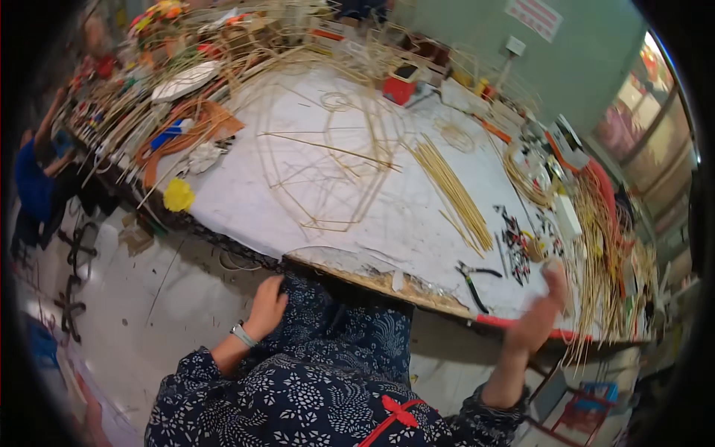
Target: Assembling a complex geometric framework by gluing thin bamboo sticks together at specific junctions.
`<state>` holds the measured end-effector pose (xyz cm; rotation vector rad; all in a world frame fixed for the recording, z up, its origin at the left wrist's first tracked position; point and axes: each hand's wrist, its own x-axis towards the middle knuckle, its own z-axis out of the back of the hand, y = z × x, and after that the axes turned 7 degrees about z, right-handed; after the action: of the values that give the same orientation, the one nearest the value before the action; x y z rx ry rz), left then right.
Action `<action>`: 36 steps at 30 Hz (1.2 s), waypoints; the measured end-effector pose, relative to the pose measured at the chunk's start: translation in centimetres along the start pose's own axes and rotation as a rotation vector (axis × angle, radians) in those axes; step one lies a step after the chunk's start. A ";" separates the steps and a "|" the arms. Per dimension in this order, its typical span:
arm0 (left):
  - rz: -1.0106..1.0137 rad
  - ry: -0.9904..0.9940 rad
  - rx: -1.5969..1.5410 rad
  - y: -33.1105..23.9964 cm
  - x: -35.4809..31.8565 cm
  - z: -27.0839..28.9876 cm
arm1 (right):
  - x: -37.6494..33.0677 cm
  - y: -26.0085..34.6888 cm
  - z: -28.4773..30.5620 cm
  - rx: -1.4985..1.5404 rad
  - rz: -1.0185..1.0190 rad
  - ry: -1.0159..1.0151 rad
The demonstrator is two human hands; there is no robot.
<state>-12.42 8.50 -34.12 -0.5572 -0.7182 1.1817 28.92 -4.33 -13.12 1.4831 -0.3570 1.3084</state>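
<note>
Bamboo was the material spread almost everywhere on the white-covered bench [417, 223]. A bundle of straight bamboo splints [450, 192] had been laid in a fan near the middle right, within easy reach, and a thin open frame of bent strips [328, 160] lay flat at the centre, where the bare surface could support it.

The right hand [538, 313] was raised at the near right corner of the bench, just beside the red-edged rim; it was blurred by motion, so whether its fingers were spread or closed on anything could not be told. Black-handled pliers [471, 277] lay close to it on the left, and a scatter of small dark clips [514, 240] lay just beyond them, seemingly kept by the working hand.

The left hand [268, 304], a watch at its wrist, was rested on dark patterned fabric below the bench edge, its fingers loosely curled on the cloth and holding nothing.

Coiled strips and loose cane [603, 246] were heaped along the right side.
</note>
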 end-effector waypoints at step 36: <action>-0.031 0.116 0.289 0.6 5.8 -6.6 | -9.6 -15.0 -1.9 -0.937 -0.093 0.432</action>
<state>-6.66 14.09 -37.69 -0.3674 -0.4455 1.1886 36.26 -0.90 -29.12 0.4170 -0.5103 1.1049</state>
